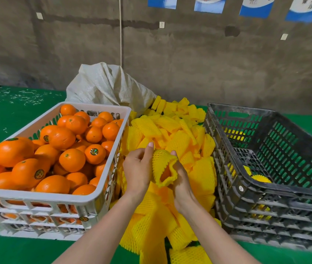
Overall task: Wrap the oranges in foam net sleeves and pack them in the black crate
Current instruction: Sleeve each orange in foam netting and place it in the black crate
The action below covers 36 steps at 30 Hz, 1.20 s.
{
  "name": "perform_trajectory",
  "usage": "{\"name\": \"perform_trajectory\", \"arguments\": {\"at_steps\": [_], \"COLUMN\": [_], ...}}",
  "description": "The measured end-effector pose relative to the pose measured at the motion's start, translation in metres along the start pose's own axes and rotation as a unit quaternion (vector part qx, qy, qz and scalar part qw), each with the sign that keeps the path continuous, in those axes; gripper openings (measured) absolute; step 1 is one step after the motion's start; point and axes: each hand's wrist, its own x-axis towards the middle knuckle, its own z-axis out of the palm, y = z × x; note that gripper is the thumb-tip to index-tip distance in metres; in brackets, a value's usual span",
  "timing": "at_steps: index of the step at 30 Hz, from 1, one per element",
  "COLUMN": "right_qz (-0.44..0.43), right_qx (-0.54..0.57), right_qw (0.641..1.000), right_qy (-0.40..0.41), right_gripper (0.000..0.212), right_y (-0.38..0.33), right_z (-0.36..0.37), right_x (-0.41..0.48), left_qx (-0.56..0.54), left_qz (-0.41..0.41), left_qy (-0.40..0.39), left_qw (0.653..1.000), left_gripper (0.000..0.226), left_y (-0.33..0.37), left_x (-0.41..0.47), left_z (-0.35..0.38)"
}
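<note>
Between my two hands is a yellow foam net sleeve [161,162] with an orange [165,173] showing through its open end. My left hand [139,168] pinches the sleeve's left side, thumb up. My right hand [179,176] grips it from the right and beneath. A white crate [86,198] heaped with loose oranges [61,138] stands on the left. The black crate [227,141] on the right holds a wrapped orange [260,178] at its near side. A pile of empty yellow sleeves [172,134] lies between the crates.
A white woven sack [105,84] sits behind the sleeve pile against a grey wall. The table is covered in green cloth [8,115], with pale scraps scattered at the far left.
</note>
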Motion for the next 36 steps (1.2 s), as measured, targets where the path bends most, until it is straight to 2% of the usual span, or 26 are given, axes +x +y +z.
{"name": "perform_trajectory", "arguments": {"at_steps": [2, 5, 8, 10, 13, 16, 19, 23, 27, 29, 32, 36], "right_qz": [-0.002, 0.002, 0.035, 0.061, 0.094, 0.119, 0.149, 0.174, 0.175, 0.16, 0.136, 0.082], "right_qx": [0.043, 0.095, 0.152, 0.169, 0.186, 0.208, 0.221, 0.228, 0.271, 0.271, 0.247, 0.174], "right_qw": [0.998, 0.994, 0.987, 0.983, 0.978, 0.971, 0.964, 0.958, 0.947, 0.949, 0.959, 0.98], "right_qy": [0.034, 0.056, 0.048, 0.041, 0.026, 0.012, 0.0, -0.009, -0.01, -0.01, -0.016, -0.048], "right_gripper": [0.029, 0.028, 0.019, 0.02, 0.028, 0.032, 0.036, 0.038, 0.048, 0.043, 0.03, 0.04], "right_y": [0.003, 0.012, 0.014, 0.013, 0.01, 0.007, 0.003, 0.002, 0.0, 0.001, 0.001, 0.003], "right_z": [0.001, -0.002, -0.005, -0.006, -0.008, -0.01, -0.011, -0.013, -0.011, -0.012, -0.013, -0.015], "right_x": [-0.003, -0.003, -0.004, -0.005, -0.008, -0.009, -0.009, -0.006, -0.007, -0.008, -0.011, -0.012], "left_qx": [-0.03, -0.111, -0.109, -0.11, -0.119, -0.124, -0.109, -0.115, -0.148, -0.151, -0.132, -0.09], "left_qz": [-0.053, -0.173, -0.22, -0.219, -0.176, -0.134, -0.101, -0.117, -0.197, -0.224, -0.204, -0.13], "left_qy": [0.021, 0.015, 0.003, 0.001, -0.052, -0.139, -0.174, -0.176, -0.184, -0.199, -0.209, -0.178], "left_qw": [0.998, 0.979, 0.969, 0.97, 0.976, 0.973, 0.974, 0.971, 0.951, 0.942, 0.947, 0.971], "left_gripper": [0.048, 0.035, 0.046, 0.046, 0.04, 0.066, 0.072, 0.06, 0.051, 0.049, 0.053, 0.043], "left_y": [-0.007, -0.019, -0.027, -0.029, -0.03, -0.031, -0.029, -0.027, -0.033, -0.033, -0.028, -0.023], "left_x": [-0.003, -0.006, -0.01, -0.012, -0.015, -0.018, -0.014, -0.008, -0.006, -0.004, -0.005, -0.008], "left_z": [0.0, 0.001, 0.001, 0.0, -0.004, -0.008, -0.009, -0.005, -0.005, -0.006, -0.004, 0.001]}}
